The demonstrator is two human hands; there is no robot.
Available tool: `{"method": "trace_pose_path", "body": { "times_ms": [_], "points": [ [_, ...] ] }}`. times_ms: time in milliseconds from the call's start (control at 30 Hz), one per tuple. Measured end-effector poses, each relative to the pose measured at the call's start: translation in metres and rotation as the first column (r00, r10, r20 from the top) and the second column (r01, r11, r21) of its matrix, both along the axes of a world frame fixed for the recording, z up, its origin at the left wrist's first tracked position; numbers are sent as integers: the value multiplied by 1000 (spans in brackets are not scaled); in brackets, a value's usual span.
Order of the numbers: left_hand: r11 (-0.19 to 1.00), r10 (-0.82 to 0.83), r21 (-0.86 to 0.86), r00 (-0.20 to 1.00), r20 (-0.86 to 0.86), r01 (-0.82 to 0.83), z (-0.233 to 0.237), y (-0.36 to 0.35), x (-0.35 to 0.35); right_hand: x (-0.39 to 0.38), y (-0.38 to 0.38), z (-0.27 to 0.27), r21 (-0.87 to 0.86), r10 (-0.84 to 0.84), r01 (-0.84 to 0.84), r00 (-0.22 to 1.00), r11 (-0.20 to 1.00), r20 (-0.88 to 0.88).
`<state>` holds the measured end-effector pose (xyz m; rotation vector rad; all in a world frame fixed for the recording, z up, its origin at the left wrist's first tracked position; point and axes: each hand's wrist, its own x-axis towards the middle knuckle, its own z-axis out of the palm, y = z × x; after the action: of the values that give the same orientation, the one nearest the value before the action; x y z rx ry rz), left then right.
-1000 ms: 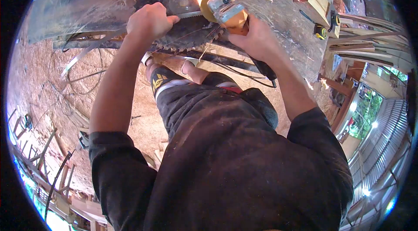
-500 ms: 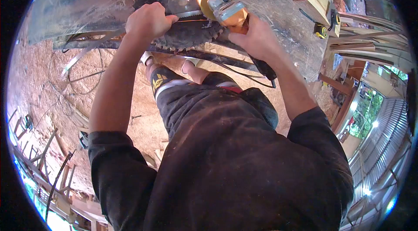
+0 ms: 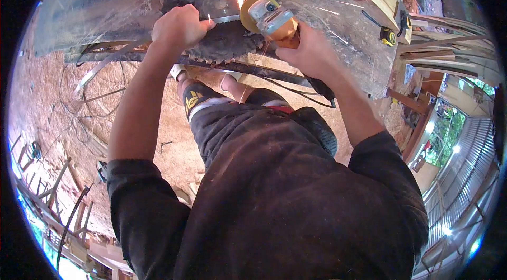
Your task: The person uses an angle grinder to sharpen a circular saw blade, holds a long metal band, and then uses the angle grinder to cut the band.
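Along the near edge of the bench (image 3: 364, 61), over a round saw blade (image 3: 224, 45), clasped a toothed strip (image 3: 227, 19) in the left hand (image 3: 178, 26), gripped a grinder (image 3: 282, 27) in the right hand (image 3: 312, 48); likely risked gashing fingers through a slipping disc (image 3: 249, 15).

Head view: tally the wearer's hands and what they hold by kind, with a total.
Bare left hand and bare right hand: 2
Orange-and-silver angle grinder: 1
Narrow toothed metal strip: 1
Total: 4
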<state>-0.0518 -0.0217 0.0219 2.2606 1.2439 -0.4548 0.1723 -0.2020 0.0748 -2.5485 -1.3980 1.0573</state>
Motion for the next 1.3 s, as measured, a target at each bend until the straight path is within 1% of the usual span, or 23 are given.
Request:
{"method": "trace_pose_path", "body": {
  "times_ms": [100, 167, 300, 367, 400, 467, 500, 567, 600, 667, 700, 767, 800, 867, 900, 967, 1000, 1067, 1100, 1167, 1200, 1267, 1300],
  "points": [
    [1000, 18, 20, 1000, 23, -18, 1, -1, 0, 0, -1, 1, 10, -34, 33, 999, 999, 25],
    [1000, 8, -28, 1000, -2, -8, 2, 0, 1, 1, 0, 1, 13, -59, 59, 998, 998, -2],
    [999, 4, -39, 999, -33, -5, 4, 2, 3, -1, 0, 0, -9, -32, 32, 999, 999, 27],
    [1000, 21, -22, 1000, -4, -21, 1, 1, 2, 1, -4, -6, 83, 10, -5, 998, 997, -70],
    [999, 23, -23, 1000, -5, -23, -1, 1, 1, 1, -3, -3, 82, 12, -7, 997, 997, -71],
    [1000, 2, 6, 999, 38, -3, -4, 0, 0, 0, 1, 3, 69, -45, 47, 999, 997, -26],
    [1000, 3, 7, 999, 39, -3, -1, 0, 1, 1, 1, 2, 69, -45, 47, 999, 997, -25],
    [999, 10, -43, 999, -35, -12, 6, 1, 4, 3, 2, 0, 42, -20, 19, 1000, 999, 16],
    [999, 8, -44, 999, -34, -9, 6, 1, 4, 1, 3, 2, 41, -22, 21, 1000, 999, 17],
    [1000, 14, -8, 1000, -6, -14, 4, 1, 3, -4, 8, 8, -43, 14, -12, 998, 999, 63],
    [1000, 14, -7, 1000, -6, -14, 3, 0, 3, -3, 7, 7, -42, 14, -12, 998, 999, 62],
    [1000, 15, 5, 999, 34, -15, 2, 0, 1, -2, 2, 2, 48, -8, 8, 1000, 999, 8],
    [1000, 18, 6, 999, 33, -18, 3, 0, 2, 0, 1, 0, 49, -5, 4, 1000, 999, 7],
    [1000, 19, -16, 997, -73, -20, 7, -1, 7, 3, 1, -3, 2, -97, 97, 995, 995, -24],
    [1000, 18, -15, 997, -72, -19, 6, 0, 6, 2, 2, -2, 3, -98, 98, 995, 995, -22],
    [1000, 1, -14, 998, -63, -2, 5, 1, 5, -1, 4, 4, -2, 11, -11, 996, 1000, 88],
    [1000, 1, -12, 998, -62, -1, 5, 0, 5, -1, 2, 3, 0, 11, -11, 996, 1000, 88],
    [1000, 6, -1, 999, -36, -6, 8, -1, 4, 0, -4, -1, 22, -1, 0, 1000, 1000, 29],
    [1000, 9, 0, 999, -37, -9, 6, 0, 4, 0, -4, 2, 22, 2, -2, 1000, 1000, 29],
    [1000, -6, -1, 999, -45, 6, -1, 1, 3, 2, -3, 10, 100, -69, 71, 997, 992, -20],
    [1000, -4, 3, 999, -45, 5, -4, 0, 1, 5, -3, 10, 104, -67, 69, 998, 992, -21],
    [998, 11, 63, 990, 140, -20, -10, -2, -5, 18, -6, 7, 137, -99, 94, 995, 986, 25],
    [998, 14, 66, 990, 140, -24, -11, -1, -7, 22, -7, 3, 186, -118, 114, 993, 976, 10]
  ]
}}
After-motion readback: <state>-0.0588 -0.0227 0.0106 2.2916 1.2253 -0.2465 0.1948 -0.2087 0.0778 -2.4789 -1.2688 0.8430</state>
